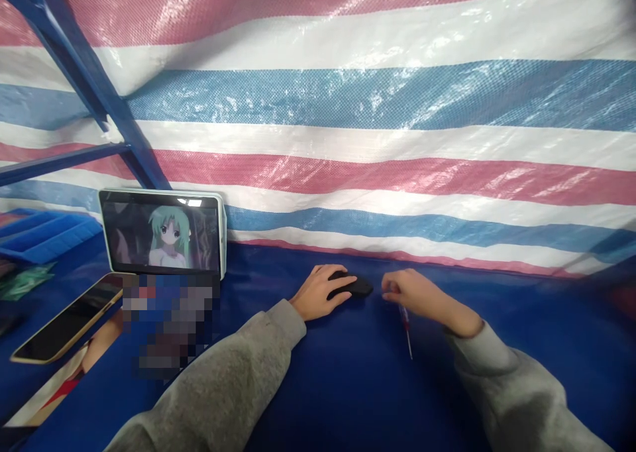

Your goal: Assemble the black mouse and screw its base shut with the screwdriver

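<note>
A black computer mouse [362, 287] rests on the blue tabletop, and my left hand [320, 293] is closed around its left end, the fingers over the top and the thumb along the near side. Just to the right, my right hand [410, 294] is curled with thumb and fingertips together, a small gap away from the mouse. From under this hand sticks a thin screwdriver [407, 327] with a reddish handle, its metal tip pointing back toward me. The upper part of its handle is hidden by the curled fingers.
A tablet [163, 236] in a pale case stands at the left, playing a cartoon. Before it lies a phone [69, 316], beside a blurred-out patch. A blue plastic tray [54, 234] sits far left. Behind the table hangs a striped tarp [372, 94], with a blue metal frame [132, 140].
</note>
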Demonstrator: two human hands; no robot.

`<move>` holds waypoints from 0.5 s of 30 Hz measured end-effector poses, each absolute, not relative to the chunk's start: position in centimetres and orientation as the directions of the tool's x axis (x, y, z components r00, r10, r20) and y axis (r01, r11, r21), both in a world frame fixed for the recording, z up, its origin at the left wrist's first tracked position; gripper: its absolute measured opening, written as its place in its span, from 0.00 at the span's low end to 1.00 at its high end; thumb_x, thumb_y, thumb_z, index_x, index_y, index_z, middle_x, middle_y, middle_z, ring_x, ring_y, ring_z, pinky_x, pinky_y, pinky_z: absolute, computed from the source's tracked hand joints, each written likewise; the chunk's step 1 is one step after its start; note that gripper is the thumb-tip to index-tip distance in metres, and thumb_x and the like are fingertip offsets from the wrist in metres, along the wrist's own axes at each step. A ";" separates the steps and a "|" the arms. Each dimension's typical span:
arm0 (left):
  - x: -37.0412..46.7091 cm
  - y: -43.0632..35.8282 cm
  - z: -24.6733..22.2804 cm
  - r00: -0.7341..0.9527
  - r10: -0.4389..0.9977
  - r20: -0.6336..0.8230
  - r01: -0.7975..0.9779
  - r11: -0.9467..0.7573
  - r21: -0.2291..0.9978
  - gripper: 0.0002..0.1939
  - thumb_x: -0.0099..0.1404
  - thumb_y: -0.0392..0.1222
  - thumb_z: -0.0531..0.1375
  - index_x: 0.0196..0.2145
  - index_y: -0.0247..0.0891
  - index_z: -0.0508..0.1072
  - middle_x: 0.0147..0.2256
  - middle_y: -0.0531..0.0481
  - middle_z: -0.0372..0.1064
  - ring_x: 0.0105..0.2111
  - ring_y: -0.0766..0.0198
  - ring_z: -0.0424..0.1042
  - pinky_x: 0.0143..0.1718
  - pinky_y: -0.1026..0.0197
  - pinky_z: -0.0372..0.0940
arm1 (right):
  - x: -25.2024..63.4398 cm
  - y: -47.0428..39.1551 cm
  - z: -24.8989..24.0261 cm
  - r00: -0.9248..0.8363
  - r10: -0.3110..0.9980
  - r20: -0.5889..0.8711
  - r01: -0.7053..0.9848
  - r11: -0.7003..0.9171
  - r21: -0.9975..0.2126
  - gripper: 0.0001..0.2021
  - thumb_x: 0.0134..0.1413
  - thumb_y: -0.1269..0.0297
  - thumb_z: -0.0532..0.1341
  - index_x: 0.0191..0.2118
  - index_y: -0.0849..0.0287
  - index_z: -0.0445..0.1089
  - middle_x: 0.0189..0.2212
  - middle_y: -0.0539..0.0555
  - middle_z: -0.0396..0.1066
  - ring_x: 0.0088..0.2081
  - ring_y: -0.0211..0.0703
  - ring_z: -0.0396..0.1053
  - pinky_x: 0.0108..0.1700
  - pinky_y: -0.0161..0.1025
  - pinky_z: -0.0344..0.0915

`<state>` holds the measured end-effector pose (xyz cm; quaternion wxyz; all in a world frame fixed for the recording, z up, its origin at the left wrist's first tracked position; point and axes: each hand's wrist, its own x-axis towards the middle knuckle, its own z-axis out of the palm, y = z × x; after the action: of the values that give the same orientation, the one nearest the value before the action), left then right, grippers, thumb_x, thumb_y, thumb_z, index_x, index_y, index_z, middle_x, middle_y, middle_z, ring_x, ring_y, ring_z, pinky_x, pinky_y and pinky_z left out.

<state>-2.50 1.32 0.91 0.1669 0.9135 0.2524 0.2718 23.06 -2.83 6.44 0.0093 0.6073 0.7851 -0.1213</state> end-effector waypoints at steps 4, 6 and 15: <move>-2.5 1.3 0.7 0.712 0.556 0.428 0.371 -0.816 0.444 0.19 0.70 0.48 0.56 0.57 0.47 0.68 0.56 0.46 0.63 0.56 0.56 0.63 0.58 0.51 0.55 | 23.0 -2.8 5.6 -0.291 0.938 -0.190 0.953 0.267 -0.142 0.03 0.48 0.68 0.65 0.32 0.56 0.72 0.29 0.51 0.73 0.33 0.43 0.70 0.32 0.35 0.57; -2.5 1.4 0.7 0.710 0.562 0.424 0.374 -0.811 0.449 0.19 0.70 0.48 0.57 0.57 0.49 0.68 0.56 0.47 0.63 0.56 0.55 0.63 0.58 0.51 0.55 | 23.1 -2.8 5.4 -0.279 0.944 -0.175 0.957 0.259 -0.127 0.03 0.49 0.68 0.64 0.33 0.57 0.72 0.31 0.53 0.73 0.35 0.45 0.70 0.34 0.36 0.58; -2.4 1.4 0.7 0.705 0.573 0.417 0.385 -0.804 0.454 0.19 0.70 0.49 0.56 0.57 0.49 0.68 0.56 0.47 0.64 0.56 0.55 0.63 0.58 0.51 0.55 | 22.9 -2.5 4.9 -0.313 0.929 -0.199 0.947 0.290 -0.137 0.03 0.50 0.71 0.62 0.28 0.57 0.72 0.28 0.52 0.74 0.34 0.44 0.70 0.34 0.36 0.58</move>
<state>-2.44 1.36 0.67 0.1690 0.9078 0.2638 0.2788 22.87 -2.47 4.88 0.0404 0.5847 0.8020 -0.1150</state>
